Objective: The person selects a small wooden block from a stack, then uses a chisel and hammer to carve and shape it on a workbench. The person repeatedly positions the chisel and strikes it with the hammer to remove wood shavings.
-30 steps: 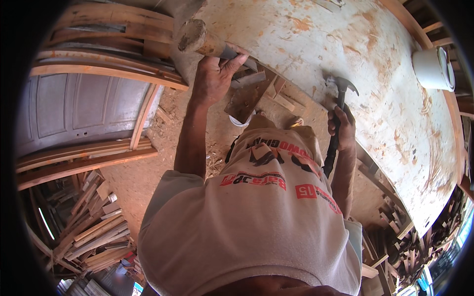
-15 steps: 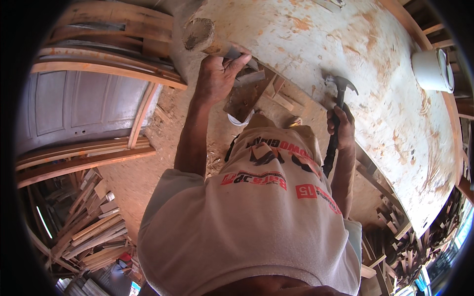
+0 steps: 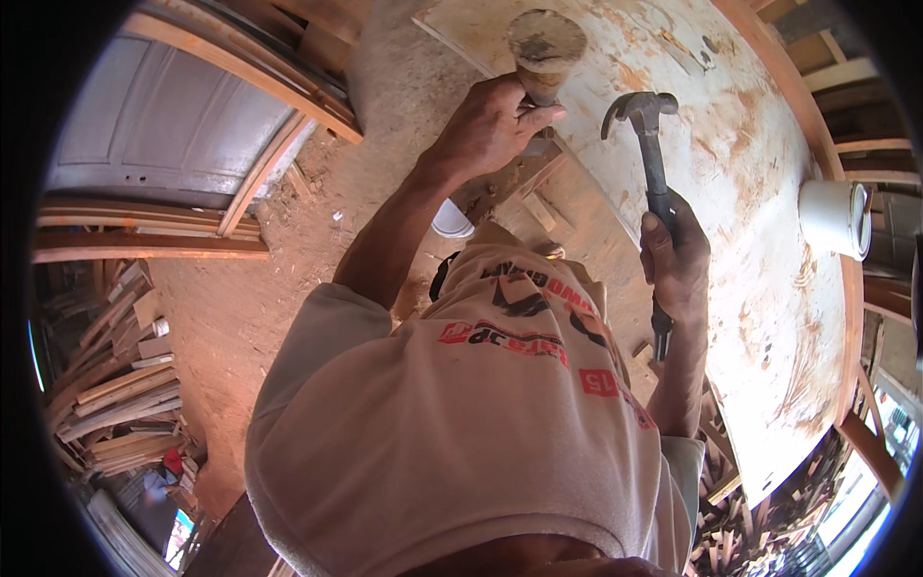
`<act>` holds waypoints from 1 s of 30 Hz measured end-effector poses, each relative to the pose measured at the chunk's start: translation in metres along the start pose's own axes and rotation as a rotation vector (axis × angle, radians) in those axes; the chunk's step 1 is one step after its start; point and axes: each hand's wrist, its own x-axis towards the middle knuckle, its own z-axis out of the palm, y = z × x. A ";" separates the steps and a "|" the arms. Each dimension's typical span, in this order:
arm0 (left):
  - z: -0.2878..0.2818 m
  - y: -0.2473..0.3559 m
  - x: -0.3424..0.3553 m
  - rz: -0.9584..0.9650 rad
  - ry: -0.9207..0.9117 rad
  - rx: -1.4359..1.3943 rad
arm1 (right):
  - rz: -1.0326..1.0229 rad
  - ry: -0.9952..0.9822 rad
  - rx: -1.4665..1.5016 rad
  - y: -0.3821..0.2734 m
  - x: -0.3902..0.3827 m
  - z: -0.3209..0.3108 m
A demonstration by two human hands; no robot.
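From where I stand, the right hand (image 3: 681, 258) is closed round the hammer (image 3: 654, 162) mid-shaft, the left hand (image 3: 488, 133) curled round a flared wooden tool (image 3: 546, 43), by the worktop (image 3: 755, 308), both likely stiff, the hammer head-heavy, steadier gripped lower

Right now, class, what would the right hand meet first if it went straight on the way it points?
The right hand, gripping the claw hammer, would probably meet the stained white board first, though the depth between them is unclear.
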 end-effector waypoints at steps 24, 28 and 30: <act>0.003 -0.017 0.015 0.199 -0.015 0.012 | -0.785 0.180 -0.200 -0.192 -0.001 -0.034; 0.003 -0.019 0.016 0.158 -0.017 0.052 | -0.792 0.129 -0.270 -0.182 -0.001 -0.030; 0.001 -0.014 0.015 0.133 -0.045 0.043 | -0.728 0.131 -0.307 -0.172 0.000 -0.024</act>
